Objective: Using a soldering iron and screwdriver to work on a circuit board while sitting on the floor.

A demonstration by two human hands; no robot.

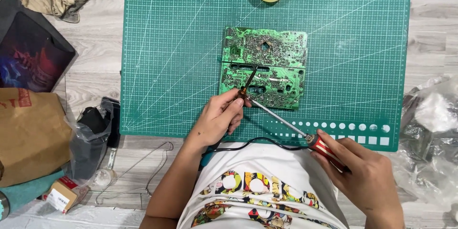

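Both hands are closed in grips, left hand (220,117) reaching forward, right hand (365,174) drawn nearer the body

Left hand (220,117) pinches a soldering iron (248,82), tip on the green circuit board (263,67) – right hand (365,174) grips a red-handled screwdriver (286,123), shaft angled w/ its tip at the board's lower edge. Both over a green cutting mat (353,57).

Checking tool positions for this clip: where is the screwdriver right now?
In the head view the screwdriver lies slantwise over the green cutting mat's lower edge, handle in the right hand, tip meeting the left hand by the circuit board.
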